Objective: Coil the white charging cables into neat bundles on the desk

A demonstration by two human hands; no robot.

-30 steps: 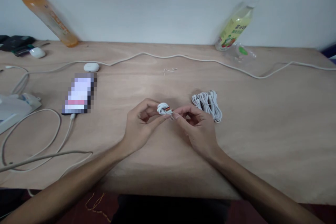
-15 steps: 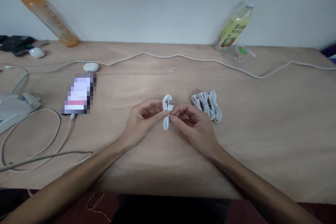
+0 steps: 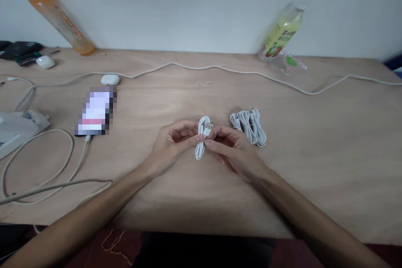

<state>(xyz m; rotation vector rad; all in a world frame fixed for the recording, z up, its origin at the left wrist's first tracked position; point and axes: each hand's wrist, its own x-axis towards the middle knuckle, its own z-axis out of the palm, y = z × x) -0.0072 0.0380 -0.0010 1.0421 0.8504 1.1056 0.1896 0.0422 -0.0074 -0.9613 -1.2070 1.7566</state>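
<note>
A white USB cable [image 3: 199,150], coiled into a narrow bundle with its USB plug [image 3: 207,130] sticking up on the right side, is held above the table. My left hand [image 3: 176,142] is closed, pinching the bundle at its middle between thumb and fingers. From the other side my right hand [image 3: 234,144] is closed too, thumb and forefinger pressed together at the bundle's waist just below the plug. Whether a thin tie lies between those fingertips is too small to tell. Several similar coiled white cables [image 3: 249,125] lie side by side just beyond my right hand.
Thin white tie strips [image 3: 204,84] lie farther back. A long white cord [image 3: 220,66] crosses the table. On the left are a phone [image 3: 96,111] on a charging cable, a white earbud case [image 3: 110,79] and a power strip [image 3: 19,134]. An orange bottle [image 3: 59,21] and a yellow-green bottle [image 3: 281,35] stand behind.
The bundle has tilted slightly, its top leaning right, and sits a little lower in view. My right fingers have shifted around its middle, with the lower fingers now spread further down.
</note>
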